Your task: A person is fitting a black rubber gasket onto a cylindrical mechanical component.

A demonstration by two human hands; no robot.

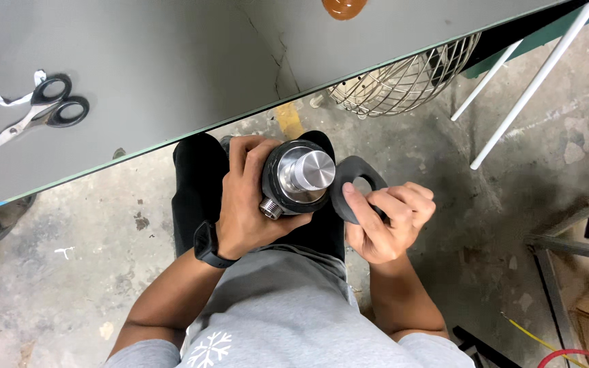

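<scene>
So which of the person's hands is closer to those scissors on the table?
The left. The left hand, gripping the metal cylinder part, sits below and right of the scissors. The right hand, pinching the black ring, is farther right.

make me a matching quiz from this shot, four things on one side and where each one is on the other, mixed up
Things:
1. black-handled scissors
2. black ring-shaped rubber gasket
3. black cylinder with a shiny metal knob
4. round wire fan guard

Places:
A. gripped in the left hand
B. on the concrete floor, partly under the table edge
C. lying on the grey table
D. pinched in the right hand

Pairs: 1-C, 2-D, 3-A, 4-B
</scene>
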